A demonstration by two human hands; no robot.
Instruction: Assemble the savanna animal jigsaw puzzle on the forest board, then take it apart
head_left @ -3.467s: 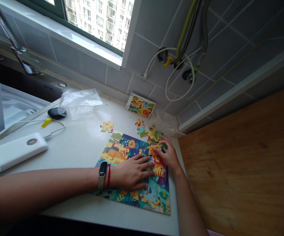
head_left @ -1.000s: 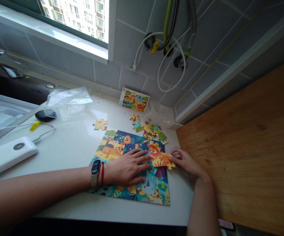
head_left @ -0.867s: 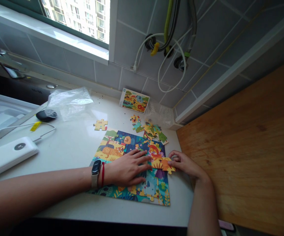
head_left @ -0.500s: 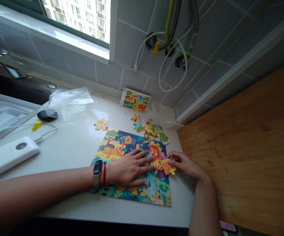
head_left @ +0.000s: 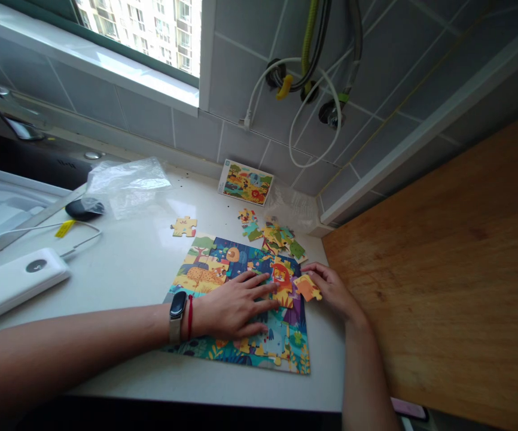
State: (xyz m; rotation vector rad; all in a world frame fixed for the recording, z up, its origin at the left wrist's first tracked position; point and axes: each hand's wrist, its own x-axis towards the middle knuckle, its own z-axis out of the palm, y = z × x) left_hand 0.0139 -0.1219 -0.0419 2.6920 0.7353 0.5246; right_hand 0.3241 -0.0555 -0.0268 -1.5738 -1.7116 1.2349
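The left hand (head_left: pixel 234 311) lies flat and spread, open, on the jungle jigsaw puzzle (head_left: pixel 263 350), which sits on the white countertop (head_left: pixel 128 359). The right hand (head_left: pixel 331 290) pinches an orange puzzle piece (head_left: pixel 307 288) narrowly at the puzzle's right edge, though its fingers are hard to make out. A slip could jog joined pieces apart. Beyond, loose pieces (head_left: pixel 279 236) lie heaped below a picture card (head_left: pixel 245 182).

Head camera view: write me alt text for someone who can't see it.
A left hand lies flat on a nearly finished jungle jigsaw puzzle, while a right hand holds an orange piece at its edge. Loose pieces and a picture card lie beyond on a white counter.
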